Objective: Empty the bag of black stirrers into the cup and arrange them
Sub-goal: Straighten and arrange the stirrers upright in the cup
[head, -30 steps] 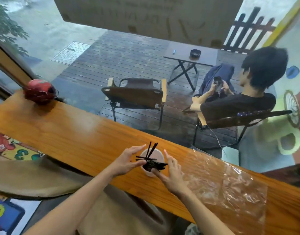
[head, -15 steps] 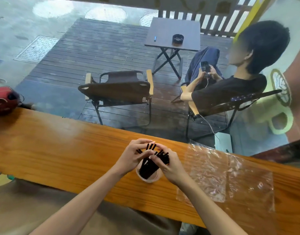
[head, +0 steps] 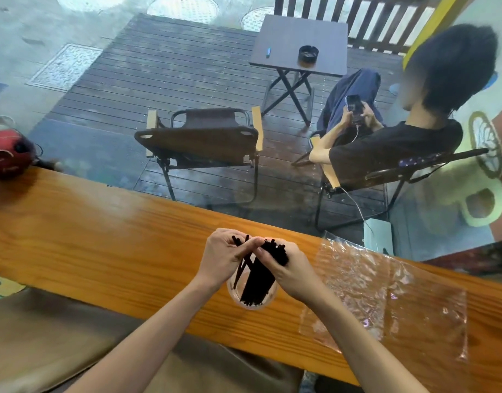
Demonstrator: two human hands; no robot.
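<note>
**Two hands gather black stirrers in a cup on a wooden counter**

Seen from above, a clear cup [head: 251, 296] stands near the middle of a long wooden counter [head: 102, 236], close to its near edge. A bundle of black stirrers [head: 258, 276] stands in it, leaning, with the tops fanned out. Both hands meet over the cup and hide its far rim and most of the stirrer tops.

The left hand [head: 223, 258] curls its fingers round a few stirrers on the left of the bundle, with two or three tips poking out above the knuckles. The right hand [head: 289, 268] pinches the thicker group on the right between thumb and fingers. The fingertips of the two hands touch.

Just right of the cup, a clear plastic bag [head: 386, 296] lies flat and crinkled on the counter, reaching towards the right end. It looks empty, though glare makes this hard to judge. No writing can be read on it.

At the counter's far left end sits a red round object [head: 5, 150], cut off by the frame and too blurred to identify.

Beyond a window, a person in a black shirt [head: 386, 148] sits in a folding chair holding a phone [head: 354, 106]. An empty folding chair [head: 198, 146] stands beside them, and a small table [head: 299, 45] carries an ashtray [head: 308, 53]. A cup-shaped sticker on the glass at right is blurred.
</note>
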